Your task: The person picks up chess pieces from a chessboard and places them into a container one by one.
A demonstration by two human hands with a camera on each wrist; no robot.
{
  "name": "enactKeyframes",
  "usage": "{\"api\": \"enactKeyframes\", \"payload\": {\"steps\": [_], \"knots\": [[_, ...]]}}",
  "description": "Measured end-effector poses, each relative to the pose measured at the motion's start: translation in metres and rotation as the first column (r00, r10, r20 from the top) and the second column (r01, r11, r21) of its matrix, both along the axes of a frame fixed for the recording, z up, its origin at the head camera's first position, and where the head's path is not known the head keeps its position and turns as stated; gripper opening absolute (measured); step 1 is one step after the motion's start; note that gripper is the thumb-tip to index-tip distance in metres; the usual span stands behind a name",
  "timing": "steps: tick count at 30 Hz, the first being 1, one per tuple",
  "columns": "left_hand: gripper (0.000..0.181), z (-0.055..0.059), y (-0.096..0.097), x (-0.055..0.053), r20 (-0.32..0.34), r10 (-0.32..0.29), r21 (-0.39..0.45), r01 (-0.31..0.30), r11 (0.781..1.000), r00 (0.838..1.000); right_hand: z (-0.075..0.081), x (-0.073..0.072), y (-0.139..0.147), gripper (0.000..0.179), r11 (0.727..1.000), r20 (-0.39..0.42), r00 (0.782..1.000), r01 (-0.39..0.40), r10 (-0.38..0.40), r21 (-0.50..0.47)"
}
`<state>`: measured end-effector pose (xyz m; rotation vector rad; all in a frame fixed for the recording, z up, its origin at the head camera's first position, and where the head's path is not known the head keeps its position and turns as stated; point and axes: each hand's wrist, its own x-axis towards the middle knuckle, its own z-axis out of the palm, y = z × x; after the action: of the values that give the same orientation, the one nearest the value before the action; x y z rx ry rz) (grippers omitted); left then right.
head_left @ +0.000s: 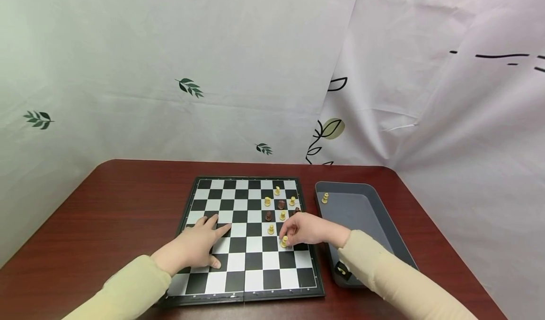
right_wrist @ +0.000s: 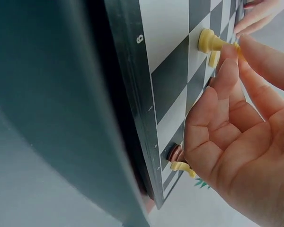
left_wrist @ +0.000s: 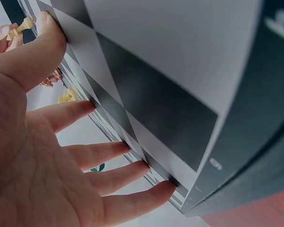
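1. R hand (head_left: 304,228), right of ctr in frame, is pinching a yellow pc (head_left: 284,242) by its upper part btwn thumb + fingertips. Pc is standing abt upright over a light sq, lower right of ctr. Base fully touching? Can't tell.
2. L hand (head_left: 193,244), lower left of ctr, is lying w/ fingers spread wide, tips resting on the chessboard (head_left: 254,263), holding nothing. Prob. steadying the bd.
3. Second yellow pc (head_left: 271,229) is standing just up-left of the pinched one; more pcs are clustering toward bd's upper right.
4. Grey tray (head_left: 349,211) is sitting on the surface (head_left: 106,216), right of bd, w/ a yellow pc near its upper left corner; R sleeve (head_left: 383,263) is crossing it.
5. Doing it well (my view): keeping the pinch high + light, centring base in one sq, seating it flat, then easing fingers apart w/o tilting.
6. Watch: R knuckles are hanging v. near a dark pc (head_left: 297,211), partly hidden; lifting straight up is looking safer than sweeping sideways.
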<state>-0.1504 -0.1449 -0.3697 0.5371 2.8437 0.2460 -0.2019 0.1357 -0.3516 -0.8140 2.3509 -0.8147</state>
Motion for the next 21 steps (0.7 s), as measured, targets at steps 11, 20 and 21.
{"api": "enactKeyframes", "payload": {"steps": [11, 20, 21], "knots": [[0.087, 0.0019, 0.0001, 0.001, 0.007, -0.002, -0.002, 0.002, 1.0, 1.0, -0.0004, 0.0006, -0.0028, 0.007, 0.999, -0.04, 0.999, 0.023, -0.022, 0.026], [0.088, 0.0007, -0.0001, 0.0002, 0.007, 0.003, -0.002, -0.003, 1.0, 1.0, -0.0013, 0.0012, -0.0035, 0.006, 0.999, -0.072, 0.997, 0.034, -0.031, 0.033], [0.088, 0.0007, 0.0, 0.0001, 0.007, 0.003, -0.003, -0.003, 1.0, 1.0, -0.0007, 0.0015, -0.0035, 0.006, 0.999, -0.072, 0.997, 0.035, -0.032, 0.034]]}}
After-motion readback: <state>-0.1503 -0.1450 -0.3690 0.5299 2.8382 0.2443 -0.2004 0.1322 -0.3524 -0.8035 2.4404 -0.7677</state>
